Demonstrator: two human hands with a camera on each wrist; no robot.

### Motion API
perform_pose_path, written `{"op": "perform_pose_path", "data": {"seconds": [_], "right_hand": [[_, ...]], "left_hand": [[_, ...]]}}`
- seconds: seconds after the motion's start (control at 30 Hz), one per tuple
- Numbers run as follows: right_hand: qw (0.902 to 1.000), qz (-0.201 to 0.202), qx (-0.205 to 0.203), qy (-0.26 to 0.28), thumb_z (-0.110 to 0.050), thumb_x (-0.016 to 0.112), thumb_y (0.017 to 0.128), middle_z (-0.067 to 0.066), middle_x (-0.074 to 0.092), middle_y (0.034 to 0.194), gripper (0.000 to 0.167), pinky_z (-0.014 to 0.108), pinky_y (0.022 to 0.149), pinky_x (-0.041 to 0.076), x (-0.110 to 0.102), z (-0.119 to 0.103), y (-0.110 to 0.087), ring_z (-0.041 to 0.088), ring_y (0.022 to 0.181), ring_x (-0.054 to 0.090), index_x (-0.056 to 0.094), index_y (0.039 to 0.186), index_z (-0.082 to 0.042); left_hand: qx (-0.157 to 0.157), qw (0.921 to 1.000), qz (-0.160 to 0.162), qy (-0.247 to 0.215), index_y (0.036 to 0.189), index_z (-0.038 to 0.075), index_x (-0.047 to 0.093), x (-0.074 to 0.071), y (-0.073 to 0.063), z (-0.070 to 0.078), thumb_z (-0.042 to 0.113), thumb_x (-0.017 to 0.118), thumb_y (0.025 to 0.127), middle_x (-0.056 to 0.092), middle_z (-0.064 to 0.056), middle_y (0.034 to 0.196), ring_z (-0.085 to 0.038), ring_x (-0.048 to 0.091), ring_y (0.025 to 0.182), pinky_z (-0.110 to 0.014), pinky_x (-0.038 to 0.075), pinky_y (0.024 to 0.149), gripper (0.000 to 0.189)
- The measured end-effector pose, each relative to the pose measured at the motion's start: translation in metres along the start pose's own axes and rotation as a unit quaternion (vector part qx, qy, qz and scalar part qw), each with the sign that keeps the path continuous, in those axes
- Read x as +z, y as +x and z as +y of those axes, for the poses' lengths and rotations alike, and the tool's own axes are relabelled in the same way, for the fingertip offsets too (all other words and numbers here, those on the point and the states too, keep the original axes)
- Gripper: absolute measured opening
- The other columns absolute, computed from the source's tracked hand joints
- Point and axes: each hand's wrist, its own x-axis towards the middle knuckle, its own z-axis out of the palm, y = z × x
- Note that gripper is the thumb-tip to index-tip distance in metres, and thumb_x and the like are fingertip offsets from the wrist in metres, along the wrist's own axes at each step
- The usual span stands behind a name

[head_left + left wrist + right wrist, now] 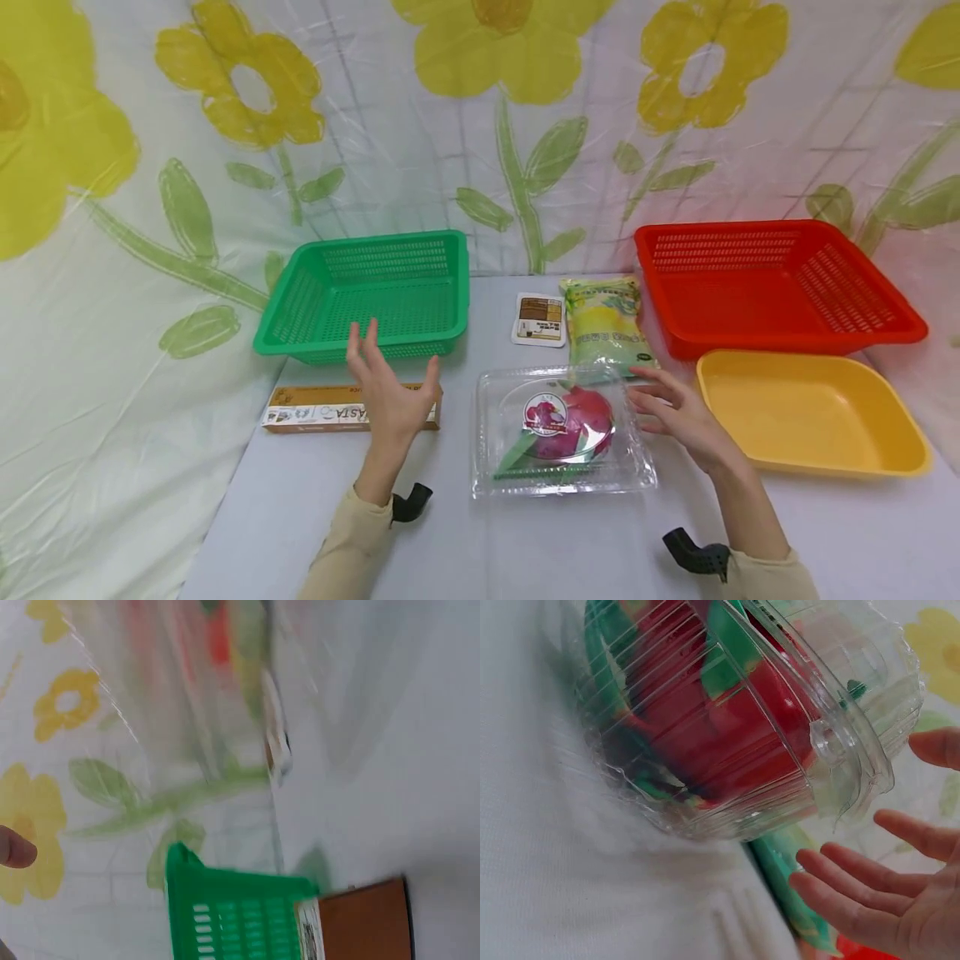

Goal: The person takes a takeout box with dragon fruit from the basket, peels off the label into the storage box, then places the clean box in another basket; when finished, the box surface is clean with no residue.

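A clear plastic clamshell box with a red and green dragon fruit inside stands in the middle of the table, a round label on its lid. My right hand is at the box's right side, fingers spread. In the right wrist view, that hand shows a gap between most fingers and the plastic. To the left, my left hand hovers in front of a pasta box, fingers apart and holding nothing. Only a fingertip of it shows in the left wrist view, where the clear plastic is blurred.
A green basket stands at the back left, a red basket at the back right. Before the red one lies a yellow tray. A small white packet and a yellow-green bag lie behind the clamshell box.
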Motion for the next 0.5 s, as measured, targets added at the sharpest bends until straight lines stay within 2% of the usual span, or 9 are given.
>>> {"op": "perform_pose_path", "data": {"seconds": [0.07, 0.13, 0.23, 0.37, 0.5], "right_hand": [[1.0, 0.0, -0.001, 0.0, -0.023, 0.057, 0.101, 0.031, 0.048, 0.133, 0.055, 0.035, 0.082, 0.057, 0.0, 0.0, 0.0, 0.017, 0.106, 0.061, 0.038, 0.147, -0.002], [1.0, -0.001, -0.003, 0.002, -0.022, 0.057, 0.1, 0.031, 0.049, 0.132, 0.054, 0.036, 0.082, 0.057, 0.001, 0.0, 0.0, 0.016, 0.105, 0.061, 0.038, 0.147, -0.001], [1.0, -0.002, -0.006, 0.0, -0.022, 0.058, 0.1, 0.03, 0.05, 0.131, 0.054, 0.036, 0.082, 0.057, 0.002, 0.001, 0.001, 0.018, 0.106, 0.061, 0.039, 0.146, -0.001], [1.0, -0.002, -0.008, -0.004, -0.022, 0.058, 0.1, 0.029, 0.05, 0.131, 0.054, 0.036, 0.081, 0.057, 0.003, 0.0, 0.0, 0.025, 0.109, 0.058, 0.039, 0.146, -0.001], [0.9999, 0.001, -0.003, -0.012, -0.023, 0.059, 0.1, 0.029, 0.049, 0.132, 0.055, 0.036, 0.081, 0.057, 0.003, -0.002, 0.001, 0.031, 0.111, 0.056, 0.04, 0.146, -0.001]], "left_hand": [[-0.003, 0.9986, -0.04, -0.033, 0.153, 0.007, 0.027, -0.003, -0.004, 0.007, 0.033, 0.075, 0.079, 0.017, -0.016, 0.159, -0.038, 0.026, 0.142, -0.055, 0.049, 0.078, 0.092], [0.0, 0.995, -0.082, -0.057, 0.153, 0.006, 0.028, -0.005, -0.009, 0.011, 0.032, 0.075, 0.08, 0.018, -0.015, 0.158, -0.038, 0.028, 0.141, -0.061, 0.046, 0.088, 0.091], [0.02, 0.9862, -0.145, -0.077, 0.153, 0.007, 0.029, -0.006, -0.016, 0.015, 0.034, 0.075, 0.079, 0.019, -0.014, 0.159, -0.037, 0.026, 0.143, -0.065, 0.038, 0.1, 0.091], [0.064, 0.9684, -0.225, -0.086, 0.154, 0.015, 0.031, -0.002, -0.025, 0.017, 0.038, 0.075, 0.077, 0.019, -0.012, 0.16, -0.034, 0.027, 0.144, -0.064, 0.038, 0.101, 0.091], [0.097, 0.9476, -0.297, -0.068, 0.153, 0.024, 0.033, 0.003, -0.03, 0.017, 0.048, 0.073, 0.076, 0.018, -0.007, 0.161, -0.034, 0.029, 0.143, -0.064, 0.04, 0.098, 0.09]]}}
